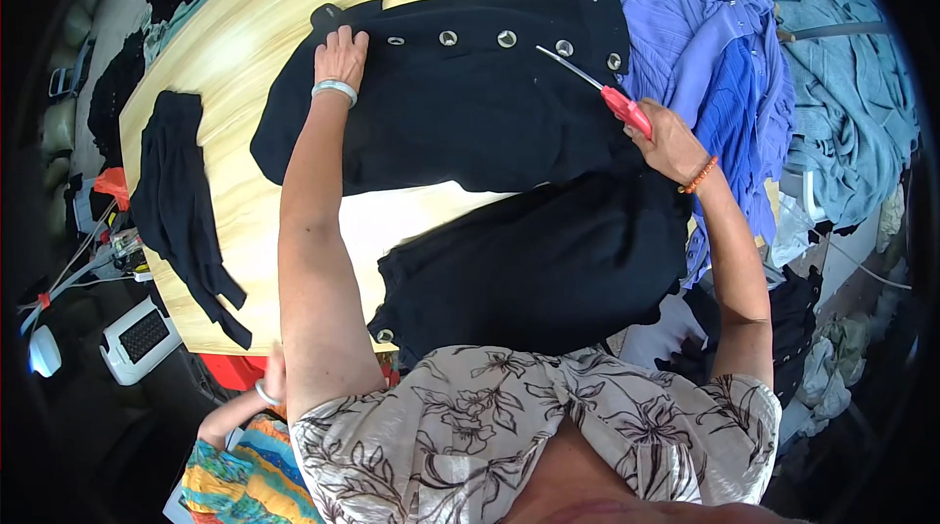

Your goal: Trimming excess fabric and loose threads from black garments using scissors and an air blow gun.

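Note:
A black knit garment (460, 122) with a row of large shiny buttons along its far edge lies spread on the table. My left hand (341, 62) rests on its upper left part, beside a small dark tab, with fingers stretched over the cloth. In my right hand (671, 144) is a pair of scissors (627, 113) with red handles. Their metal blades point up and left, over the cloth near the buttons. Closer to me, a second black garment (539, 269) hangs over the table's near edge, one shiny button at its left corner.
A narrow black knit piece (181, 191) lies at the left of the pale wooden table (284, 269). Purple garments (695, 24) and a grey-green cloth heap (832, 83) are piled at the right. A person in a colourful top (255, 465) is at the lower left, near a white device (140, 340).

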{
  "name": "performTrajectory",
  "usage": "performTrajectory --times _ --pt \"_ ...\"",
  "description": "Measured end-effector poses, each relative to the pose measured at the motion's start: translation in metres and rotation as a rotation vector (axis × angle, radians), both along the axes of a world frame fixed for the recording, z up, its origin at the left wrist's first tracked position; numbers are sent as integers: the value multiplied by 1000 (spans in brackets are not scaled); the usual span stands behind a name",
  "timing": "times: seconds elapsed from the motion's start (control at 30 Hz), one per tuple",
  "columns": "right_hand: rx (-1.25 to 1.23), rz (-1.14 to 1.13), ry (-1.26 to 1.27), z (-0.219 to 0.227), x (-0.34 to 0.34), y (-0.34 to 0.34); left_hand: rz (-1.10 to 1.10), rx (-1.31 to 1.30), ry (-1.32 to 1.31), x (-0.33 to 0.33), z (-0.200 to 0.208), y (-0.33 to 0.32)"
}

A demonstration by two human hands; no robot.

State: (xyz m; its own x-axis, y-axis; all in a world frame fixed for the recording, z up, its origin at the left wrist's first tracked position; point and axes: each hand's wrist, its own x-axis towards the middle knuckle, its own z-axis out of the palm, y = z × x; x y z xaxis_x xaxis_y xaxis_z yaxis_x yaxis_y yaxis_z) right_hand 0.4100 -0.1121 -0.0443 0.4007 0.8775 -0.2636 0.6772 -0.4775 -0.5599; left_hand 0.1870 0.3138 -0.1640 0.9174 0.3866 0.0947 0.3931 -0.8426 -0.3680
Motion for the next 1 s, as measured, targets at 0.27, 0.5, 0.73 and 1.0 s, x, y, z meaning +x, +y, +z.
performTrajectory --times 0.27,0.5,0.73,1.0 --pt "40 149 20 23 -33 15 31 -1123 -652 -30 38 -56" --pt "-88 373 -62 25 -96 96 247 -1581 -771 -78 1 -93" --pt "-59 311 -10 7 -82 84 -99 -281 -528 -56 48 -107" --pt "-112 188 -90 7 -84 73 23 -607 -273 2 -8 -81"
